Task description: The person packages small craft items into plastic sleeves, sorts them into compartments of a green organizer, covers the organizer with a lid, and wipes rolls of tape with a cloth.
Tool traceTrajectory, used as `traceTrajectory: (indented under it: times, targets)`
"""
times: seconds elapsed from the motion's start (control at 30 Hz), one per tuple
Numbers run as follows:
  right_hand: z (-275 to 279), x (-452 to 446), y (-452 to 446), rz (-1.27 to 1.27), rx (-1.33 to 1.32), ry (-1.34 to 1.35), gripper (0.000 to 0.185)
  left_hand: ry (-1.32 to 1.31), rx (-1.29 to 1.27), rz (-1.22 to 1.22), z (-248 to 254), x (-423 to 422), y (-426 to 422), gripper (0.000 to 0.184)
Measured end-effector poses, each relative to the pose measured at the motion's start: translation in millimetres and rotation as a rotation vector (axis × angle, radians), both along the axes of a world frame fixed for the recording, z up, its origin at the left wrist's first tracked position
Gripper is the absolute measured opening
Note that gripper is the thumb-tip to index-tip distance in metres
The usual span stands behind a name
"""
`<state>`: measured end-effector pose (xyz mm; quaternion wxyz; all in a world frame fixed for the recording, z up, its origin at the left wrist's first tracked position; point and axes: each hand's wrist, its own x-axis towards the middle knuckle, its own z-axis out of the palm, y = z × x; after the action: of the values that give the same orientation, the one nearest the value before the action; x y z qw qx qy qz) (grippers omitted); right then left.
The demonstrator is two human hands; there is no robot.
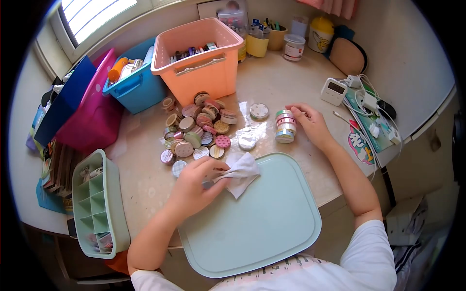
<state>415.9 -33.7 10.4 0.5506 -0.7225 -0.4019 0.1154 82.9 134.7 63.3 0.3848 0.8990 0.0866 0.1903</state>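
Observation:
My left hand (199,182) pinches a crumpled white wipe (241,172) at the far left corner of a pale green lid (252,213). The lid lies flat at the table's front edge, partly over my lap. Beside it, my right hand (310,125) closes on the right side of a short upright stack of washi tape rolls (285,127); its fingertips are partly hidden. Two single rolls lie left of that stack, a washi tape roll (259,111) and a silvery one (247,141). A loose heap of washi tape rolls (193,139) spreads beyond my left hand.
An orange bin (204,72), a blue bin (138,89) and a magenta bin (92,116) line the back left. A green divided organizer (116,213) stands at left. A small digital timer (334,91) and tangled white cables (364,104) lie at right.

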Motion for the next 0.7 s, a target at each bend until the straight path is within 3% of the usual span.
traceTrajectory:
  times: [0.03,0.1,0.17,0.23,0.3,0.37,0.43,0.53,0.7]
  targets:
    - [0,-1,1,-0.024,0.004,0.026,0.036,-0.001,0.001,0.003,-2,-1,2,0.023]
    - [7,1,3,-0.066,0.025,-0.082,0.037,-0.04,-0.394,-0.072,-11,-1,8,0.023]
    - [21,4,8,-0.107,0.045,-0.195,0.037,-0.033,-0.512,-0.081,-18,0,8,0.025]
    - [40,3,21,0.034,-0.177,-0.569,0.043,-0.026,-0.627,-0.087,-17,1,6,0.027]
    - [53,-7,45,0.083,-0.332,-0.479,0.047,0.119,-0.552,0.04,-10,1,3,0.029]
    - [68,-19,71,0.139,-0.487,-0.387,0.051,0.081,-0.7,0.085,-8,2,0,0.03]
    - [80,-28,92,0.157,-0.877,-0.693,0.058,0.003,-0.803,0.033,-12,3,5,0.027]
    - [61,-13,107,0.223,-0.829,-0.689,0.048,-0.032,-0.895,0.042,-11,2,9,0.025]
    - [58,-23,100,0.173,-0.685,-0.728,0.05,-0.049,-0.946,0.02,-16,1,18,0.018]
